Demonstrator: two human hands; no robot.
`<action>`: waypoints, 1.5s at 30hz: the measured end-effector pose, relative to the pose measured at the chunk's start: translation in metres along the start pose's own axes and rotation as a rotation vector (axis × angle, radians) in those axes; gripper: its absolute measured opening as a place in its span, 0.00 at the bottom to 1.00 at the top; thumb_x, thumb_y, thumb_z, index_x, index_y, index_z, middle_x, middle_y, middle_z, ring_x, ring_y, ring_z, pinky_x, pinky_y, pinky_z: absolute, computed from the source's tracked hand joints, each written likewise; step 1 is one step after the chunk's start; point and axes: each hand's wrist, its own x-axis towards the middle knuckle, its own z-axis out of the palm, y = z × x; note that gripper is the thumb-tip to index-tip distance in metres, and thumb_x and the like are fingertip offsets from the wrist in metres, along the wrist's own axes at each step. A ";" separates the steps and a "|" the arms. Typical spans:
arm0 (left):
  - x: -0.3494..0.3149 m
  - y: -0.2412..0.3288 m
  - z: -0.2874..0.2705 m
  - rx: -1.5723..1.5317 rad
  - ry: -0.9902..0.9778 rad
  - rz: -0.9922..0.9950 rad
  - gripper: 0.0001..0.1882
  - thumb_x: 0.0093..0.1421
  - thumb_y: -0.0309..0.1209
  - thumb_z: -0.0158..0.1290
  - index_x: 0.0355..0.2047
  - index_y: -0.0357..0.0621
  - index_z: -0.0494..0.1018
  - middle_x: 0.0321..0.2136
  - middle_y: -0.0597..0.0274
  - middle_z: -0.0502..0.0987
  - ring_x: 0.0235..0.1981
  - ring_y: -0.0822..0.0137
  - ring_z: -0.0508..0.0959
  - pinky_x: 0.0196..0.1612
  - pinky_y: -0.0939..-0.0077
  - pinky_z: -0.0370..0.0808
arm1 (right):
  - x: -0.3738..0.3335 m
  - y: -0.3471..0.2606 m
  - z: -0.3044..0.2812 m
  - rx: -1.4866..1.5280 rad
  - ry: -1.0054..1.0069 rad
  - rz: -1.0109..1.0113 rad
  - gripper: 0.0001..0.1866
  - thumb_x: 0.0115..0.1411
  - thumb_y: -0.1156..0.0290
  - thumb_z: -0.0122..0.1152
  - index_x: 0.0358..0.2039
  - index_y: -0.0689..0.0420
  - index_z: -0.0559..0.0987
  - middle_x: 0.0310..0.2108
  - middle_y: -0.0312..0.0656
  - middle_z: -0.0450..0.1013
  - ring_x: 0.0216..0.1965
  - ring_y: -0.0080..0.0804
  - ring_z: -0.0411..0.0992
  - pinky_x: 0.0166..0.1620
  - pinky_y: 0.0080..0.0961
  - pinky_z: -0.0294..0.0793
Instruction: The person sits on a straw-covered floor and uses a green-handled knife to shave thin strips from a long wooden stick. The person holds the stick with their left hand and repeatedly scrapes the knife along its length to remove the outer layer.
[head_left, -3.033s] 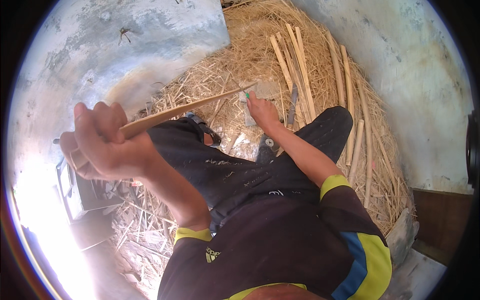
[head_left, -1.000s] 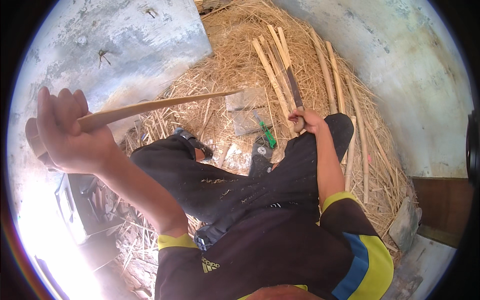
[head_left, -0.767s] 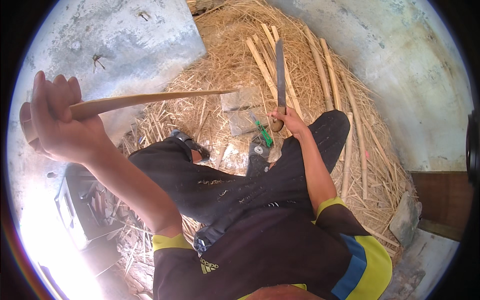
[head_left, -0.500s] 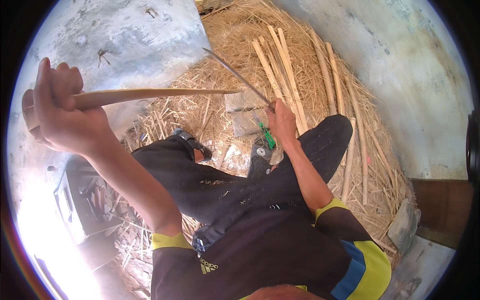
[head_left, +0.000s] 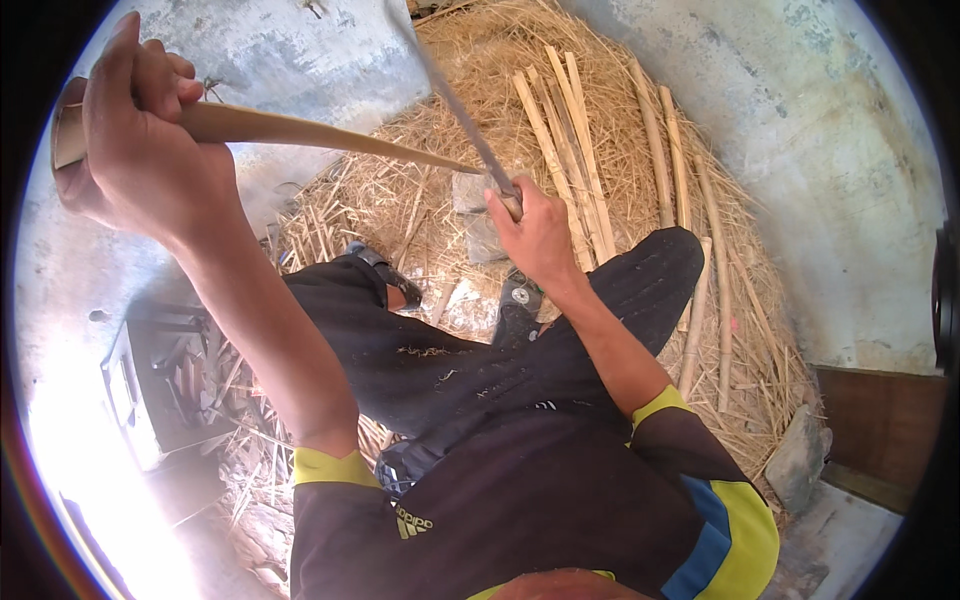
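At the upper left, my raised left hand (head_left: 150,140) is closed round the thick end of a split bamboo piece (head_left: 310,132). The bamboo slants down to the right, and its thin far end reaches the blade near my right hand. In the middle, my right hand (head_left: 540,230) grips the handle of a long knife (head_left: 455,100), its narrow blade pointing up and to the left, slightly blurred. In this view blade and bamboo tip overlap; I cannot tell whether they touch. Below them lies a grey stone block (head_left: 485,238), partly hidden by my right hand.
Bamboo strips (head_left: 565,140) lie on straw-like shavings (head_left: 440,140) beyond my right hand. Bamboo poles (head_left: 660,150) rest along the right. Pale walls (head_left: 830,200) curve round both sides. A stone slab (head_left: 798,460) leans at lower right; a dark box-like frame (head_left: 165,385) stands at left.
My left hand has risen, tilting the bamboo downward to the right. My right hand has shifted left, and the knife blade stands steeper. The green object near my foot is now hidden.
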 end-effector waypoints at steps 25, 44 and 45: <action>-0.007 0.007 0.015 0.104 0.119 0.136 0.23 0.49 0.15 0.54 0.07 0.49 0.57 0.05 0.66 0.61 0.07 0.78 0.57 0.16 0.81 0.57 | 0.005 0.024 0.029 0.204 -0.002 0.003 0.16 0.55 0.65 0.58 0.19 0.65 0.70 0.11 0.46 0.63 0.12 0.32 0.64 0.21 0.30 0.67; 0.014 -0.026 0.000 0.369 0.088 0.197 0.15 0.50 0.16 0.49 0.11 0.42 0.61 0.09 0.61 0.64 0.12 0.71 0.63 0.20 0.73 0.65 | 0.015 0.126 0.050 0.048 -0.088 0.168 0.14 0.50 0.66 0.59 0.21 0.68 0.72 0.14 0.53 0.69 0.12 0.37 0.67 0.20 0.30 0.66; 0.007 -0.021 0.010 0.317 0.141 0.171 0.14 0.50 0.16 0.49 0.12 0.42 0.61 0.09 0.61 0.63 0.12 0.71 0.63 0.20 0.73 0.65 | 0.015 0.118 0.054 0.070 -0.064 0.144 0.14 0.50 0.66 0.58 0.22 0.68 0.72 0.14 0.53 0.69 0.13 0.39 0.68 0.21 0.31 0.67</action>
